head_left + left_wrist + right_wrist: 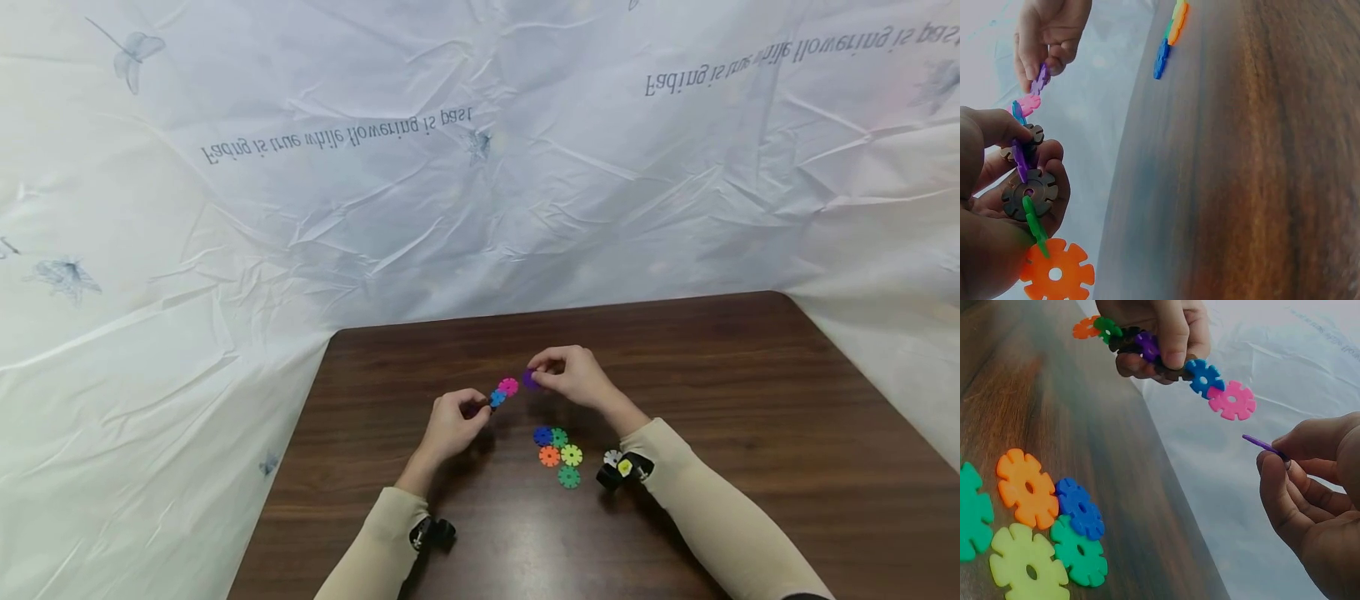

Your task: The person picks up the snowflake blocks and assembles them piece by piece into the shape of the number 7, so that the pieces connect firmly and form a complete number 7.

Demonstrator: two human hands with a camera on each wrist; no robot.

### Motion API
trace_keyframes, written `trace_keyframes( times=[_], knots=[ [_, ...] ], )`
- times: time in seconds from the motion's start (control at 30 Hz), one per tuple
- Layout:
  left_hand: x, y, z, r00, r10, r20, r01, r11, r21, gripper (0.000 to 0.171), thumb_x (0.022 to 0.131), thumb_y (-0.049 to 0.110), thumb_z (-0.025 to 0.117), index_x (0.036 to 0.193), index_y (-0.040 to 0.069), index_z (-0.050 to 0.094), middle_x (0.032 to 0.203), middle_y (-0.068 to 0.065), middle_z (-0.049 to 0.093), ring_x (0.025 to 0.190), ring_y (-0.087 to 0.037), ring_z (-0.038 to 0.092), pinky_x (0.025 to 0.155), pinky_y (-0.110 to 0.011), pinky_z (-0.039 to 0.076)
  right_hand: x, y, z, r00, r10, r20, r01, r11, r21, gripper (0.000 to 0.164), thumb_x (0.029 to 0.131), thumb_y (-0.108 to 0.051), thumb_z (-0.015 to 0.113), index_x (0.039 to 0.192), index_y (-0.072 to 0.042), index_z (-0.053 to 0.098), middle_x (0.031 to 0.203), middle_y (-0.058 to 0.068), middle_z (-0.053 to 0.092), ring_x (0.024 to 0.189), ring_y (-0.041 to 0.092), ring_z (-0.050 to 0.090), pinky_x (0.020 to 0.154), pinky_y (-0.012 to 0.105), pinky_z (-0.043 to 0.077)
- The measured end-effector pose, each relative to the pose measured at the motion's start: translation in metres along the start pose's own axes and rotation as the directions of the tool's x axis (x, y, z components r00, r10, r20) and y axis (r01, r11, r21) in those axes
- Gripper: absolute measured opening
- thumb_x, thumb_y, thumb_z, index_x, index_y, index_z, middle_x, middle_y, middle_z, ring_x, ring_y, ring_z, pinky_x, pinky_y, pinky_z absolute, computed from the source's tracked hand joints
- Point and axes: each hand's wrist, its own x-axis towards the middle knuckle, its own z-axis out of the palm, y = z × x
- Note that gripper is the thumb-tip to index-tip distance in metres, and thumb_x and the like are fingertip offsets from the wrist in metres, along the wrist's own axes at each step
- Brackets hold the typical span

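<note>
My left hand [452, 423] grips a chain of notched plastic discs joined edge to edge. An orange disc [1057, 272] and a green disc [1034, 226] hang from its near end, with brown discs and a purple one held among the fingers. At its far end a blue disc [1204, 379] joins a pink disc [1232, 400]. My right hand [579, 379] pinches a loose purple disc [1262, 445] between thumb and fingertips. That disc points its edge toward the pink one, and a small gap separates them in the right wrist view.
On the brown table [712, 375] lie several loose discs close together: dark blue [542, 437], orange [549, 456], yellow [572, 455] and green [569, 477]. A pale disc [612, 457] sits by the right wrist camera. White printed sheeting [525, 233] hangs behind the table.
</note>
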Motion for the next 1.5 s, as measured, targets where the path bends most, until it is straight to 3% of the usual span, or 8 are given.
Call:
trace_keyframes(
  times=[0.13, 0.3, 0.47, 0.63, 0.8, 1.03, 1.23, 1.5],
  knots=[
    [0.000, 0.001, 0.000, 1.000, 0.012, -0.007, -0.012, 1.000, 0.001, 0.005, 0.084, 0.011, 0.073, 0.084, 0.006, 0.071, 0.079, -0.002, 0.071, 0.066, -0.007, 0.058, 0.061, -0.021, 0.050, 0.000, -0.004, -0.001, 1.000, 0.025, 0.014, -0.025, 0.998, 0.050, 0.011, 0.088, -0.014, 0.072, 0.097, -0.009, 0.073, 0.079, 0.005, 0.069, 0.069, 0.037, 0.067, 0.056, 0.033, 0.055],
    [0.000, 0.000, 0.001, 1.000, 0.029, -0.008, -0.029, 0.999, 0.019, 0.005, 0.083, 0.009, 0.073, 0.081, 0.011, 0.070, 0.077, 0.001, 0.070, 0.065, -0.005, 0.056, 0.060, -0.020, 0.049, 0.001, -0.008, -0.001, 0.998, 0.048, 0.028, -0.051, 0.992, 0.115, 0.011, 0.087, -0.015, 0.073, 0.096, -0.008, 0.073, 0.079, 0.007, 0.069, 0.070, 0.041, 0.067, 0.062, 0.046, 0.056],
    [0.000, 0.000, 0.001, 0.999, 0.037, 0.001, -0.037, 0.999, 0.026, 0.011, 0.083, 0.010, 0.073, 0.077, 0.016, 0.067, 0.073, 0.005, 0.066, 0.063, -0.006, 0.053, 0.058, -0.020, 0.047, -0.003, -0.028, -0.003, 0.997, 0.066, 0.047, -0.072, 0.987, 0.142, 0.014, 0.088, -0.008, 0.071, 0.099, 0.001, 0.071, 0.082, 0.017, 0.070, 0.067, 0.034, 0.068, 0.063, 0.038, 0.057],
    [0.000, 0.000, 0.001, 0.999, 0.053, 0.008, -0.054, 0.998, 0.032, 0.013, 0.084, 0.010, 0.073, 0.076, 0.017, 0.065, 0.073, 0.006, 0.065, 0.063, -0.007, 0.053, 0.058, -0.020, 0.047, -0.007, -0.045, -0.007, 0.994, 0.080, 0.071, -0.091, 0.982, 0.166, 0.015, 0.089, -0.003, 0.068, 0.101, 0.006, 0.070, 0.085, 0.024, 0.069, 0.072, 0.044, 0.067, 0.062, 0.029, 0.057],
    [0.000, 0.000, 0.000, 0.996, 0.089, 0.010, -0.090, 0.995, 0.050, 0.011, 0.085, 0.009, 0.071, 0.077, 0.016, 0.067, 0.074, 0.005, 0.066, 0.063, -0.006, 0.053, 0.058, -0.020, 0.048, -0.004, -0.036, -0.004, 0.992, 0.096, 0.085, -0.111, 0.975, 0.191, 0.015, 0.089, -0.002, 0.067, 0.102, 0.007, 0.069, 0.088, 0.026, 0.068, 0.072, 0.043, 0.066, 0.062, 0.030, 0.057],
    [0.002, 0.000, 0.000, 0.989, 0.146, -0.011, -0.145, 0.986, 0.078, 0.010, 0.084, 0.008, 0.072, 0.077, 0.015, 0.067, 0.074, 0.004, 0.066, 0.062, -0.006, 0.053, 0.056, -0.019, 0.047, 0.003, -0.008, 0.005, 0.992, 0.104, 0.069, -0.117, 0.964, 0.237, 0.014, 0.090, -0.005, 0.068, 0.101, 0.003, 0.071, 0.090, 0.022, 0.069, 0.068, 0.027, 0.067, 0.064, 0.039, 0.058],
    [0.002, -0.001, 0.001, 0.985, 0.170, -0.020, -0.168, 0.982, 0.088, 0.010, 0.083, 0.006, 0.072, 0.078, 0.013, 0.068, 0.074, 0.003, 0.065, 0.063, -0.006, 0.053, 0.056, -0.019, 0.046, 0.003, -0.005, 0.006, 0.993, 0.101, 0.054, -0.111, 0.959, 0.262, 0.011, 0.089, -0.008, 0.069, 0.098, -0.001, 0.072, 0.088, 0.017, 0.070, 0.066, 0.023, 0.066, 0.068, 0.053, 0.056],
    [0.001, -0.001, 0.005, 0.978, 0.207, -0.012, -0.205, 0.974, 0.098, 0.006, 0.084, 0.006, 0.070, 0.080, 0.010, 0.069, 0.075, 0.001, 0.066, 0.063, -0.006, 0.053, 0.056, -0.022, 0.048, -0.001, -0.005, 0.010, 0.990, 0.133, 0.049, -0.141, 0.955, 0.260, 0.009, 0.089, -0.003, 0.068, 0.096, 0.002, 0.071, 0.087, 0.017, 0.068, 0.064, 0.022, 0.065, 0.071, 0.057, 0.054]
  ],
)
